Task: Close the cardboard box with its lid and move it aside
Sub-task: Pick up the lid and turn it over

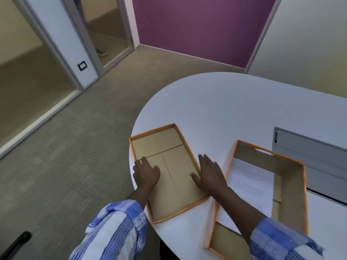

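Observation:
The shallow orange-edged cardboard lid point(159, 141) lies upside down near the white table's left rim, brown inside facing up. My left hand point(146, 173) rests at its left wall, fingers spread. My right hand point(209, 174) lies over its right wall, fingers apart. Whether either hand grips the walls I cannot tell. To the right stands the deeper orange-edged cardboard box point(289, 186), open, with a handle slot in its far wall. A printed white sheet of paper point(251, 182) lies inside it. My right forearm crosses the box's near left corner.
The white rounded table point(225, 102) ends just left of the lid, which overhangs the rim slightly. A grey panel point(315, 152) sits on the table at the right, behind the box. Carpeted floor and glass doors lie to the left; a dark chair armrest point(16, 243) shows bottom left.

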A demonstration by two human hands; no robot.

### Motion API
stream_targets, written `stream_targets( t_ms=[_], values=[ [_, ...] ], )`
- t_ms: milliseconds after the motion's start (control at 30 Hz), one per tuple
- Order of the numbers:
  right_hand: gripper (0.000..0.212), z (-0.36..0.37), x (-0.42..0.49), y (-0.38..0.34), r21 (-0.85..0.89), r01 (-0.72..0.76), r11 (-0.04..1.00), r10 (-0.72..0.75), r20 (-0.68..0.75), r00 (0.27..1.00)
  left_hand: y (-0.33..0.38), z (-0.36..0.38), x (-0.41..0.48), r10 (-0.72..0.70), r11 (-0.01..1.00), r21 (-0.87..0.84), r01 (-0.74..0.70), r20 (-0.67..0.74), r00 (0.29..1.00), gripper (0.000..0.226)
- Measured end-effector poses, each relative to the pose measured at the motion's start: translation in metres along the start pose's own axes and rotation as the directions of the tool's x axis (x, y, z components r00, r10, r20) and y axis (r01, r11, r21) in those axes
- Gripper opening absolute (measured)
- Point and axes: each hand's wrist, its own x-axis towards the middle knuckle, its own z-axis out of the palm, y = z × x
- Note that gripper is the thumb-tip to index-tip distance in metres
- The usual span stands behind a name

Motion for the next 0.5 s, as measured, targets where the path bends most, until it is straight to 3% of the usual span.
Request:
stream_targets(
  t_ms=[233,500],
  values=[
    [0.085,0.025,0.010,-0.009,-0.029,-0.105,0.994,0.108,0.206,0.973,-0.030,-0.005,0.008,-0.176,0.977,-0.108,0.184,0.081,0.981,0.055],
    [0.086,0.042,0.011,-0.001,-0.030,-0.175,0.984,0.175,0.322,0.930,-0.045,-0.006,0.012,-0.218,0.970,-0.071,0.232,0.164,0.962,0.031]
  ],
)
